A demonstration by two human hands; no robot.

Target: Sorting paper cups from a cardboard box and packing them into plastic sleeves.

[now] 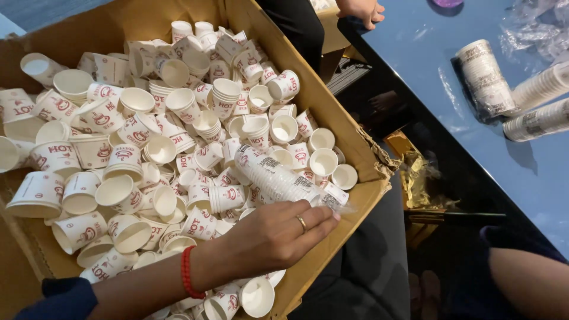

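My left hand (269, 237), with a ring and a red bracelet at the wrist, reaches from the lower left into a large cardboard box (332, 106). Its fingers close over the near end of a stack of paper cups in clear plastic wrap (274, 173). The stack lies tilted on top of the heap. Several loose white paper cups with red print (124, 157) fill the box, lying every way. My right hand is out of view; only a bare forearm with a dark sleeve (524, 284) shows at the lower right.
A blue table (427, 53) on the right holds three wrapped cup stacks (486, 80) and crumpled clear plastic (536, 24). Another person's hand (361, 10) rests at the top edge. Gold foil wrapping (415, 172) lies in the dark gap between box and table.
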